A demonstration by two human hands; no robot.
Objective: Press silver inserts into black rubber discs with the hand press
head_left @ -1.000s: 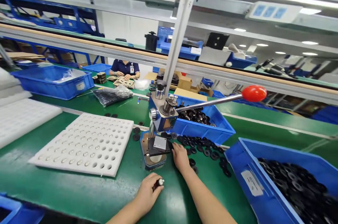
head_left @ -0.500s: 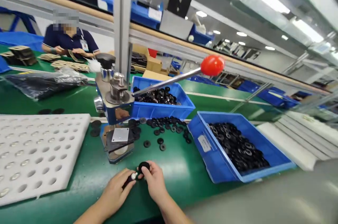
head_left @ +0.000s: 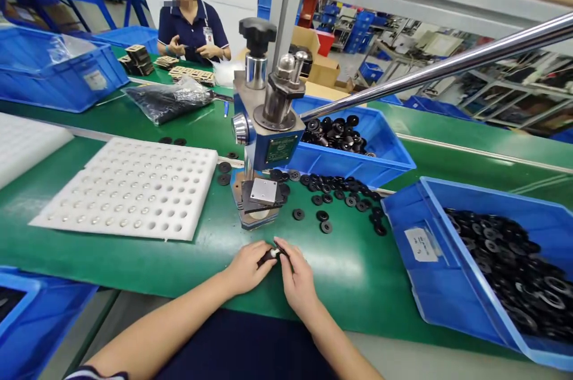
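Note:
My left hand [head_left: 247, 268] is closed around a small black part [head_left: 265, 258] with a bright, pale tip pointing right. My right hand [head_left: 297, 277] pinches a thin black disc [head_left: 280, 247], held on edge right against that tip. Whether the two pieces are joined, I cannot tell. Both hands are low over the green tabletop [head_left: 349, 272], in front of a hand-lever press [head_left: 278, 150]. A square metal plate [head_left: 264, 191] lies on the base of the press. Loose black discs [head_left: 326, 226] are scattered to the right of the base.
A white foam tray [head_left: 203, 189] with round holes, many filled with silvery pieces, lies left. Blue bins of black parts stand behind the press [head_left: 389, 159] and at right [head_left: 403, 272]. The press lever [head_left: 425, 67] slants up rightward. A co-worker [head_left: 192, 28] sits across the table.
The camera view has tilted down and levelled, so the press and tray appear shifted. My right hand has turned the disc from nearly face-on to edge-on, and brought it closer to the black part's tip.

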